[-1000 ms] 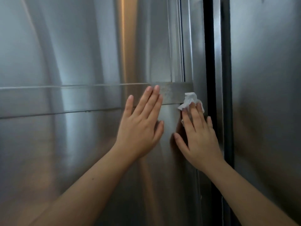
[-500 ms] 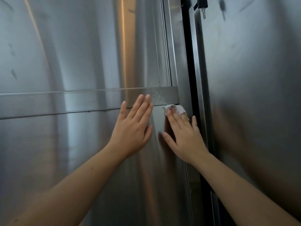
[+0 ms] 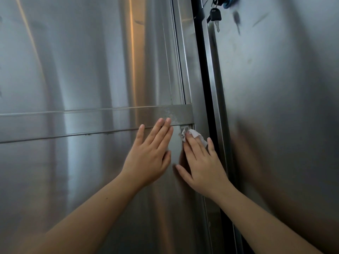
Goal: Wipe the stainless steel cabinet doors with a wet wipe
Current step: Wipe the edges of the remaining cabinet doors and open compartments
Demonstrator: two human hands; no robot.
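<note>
My right fingers (image 3: 192, 148) straight, pressing wet wipe (image 3: 197, 135) on door (image 3: 91, 180); left fingers (image 3: 159, 133) straight, empty. Judgement: keep pressure even under bar (image 3: 91, 123) just above fingertips.

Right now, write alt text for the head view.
A right hand presses a crumpled white wet wipe against a brushed stainless steel cabinet door, just under its horizontal steel bar; the left hand rests flat beside it.

Dim light, black key (image 3: 215, 14) hanging, blue ring (image 3: 229, 1)

The right hand (image 3: 203, 167) hides most of the wet wipe (image 3: 197, 134); the top edge cuts the key ring (image 3: 228, 2)
</note>
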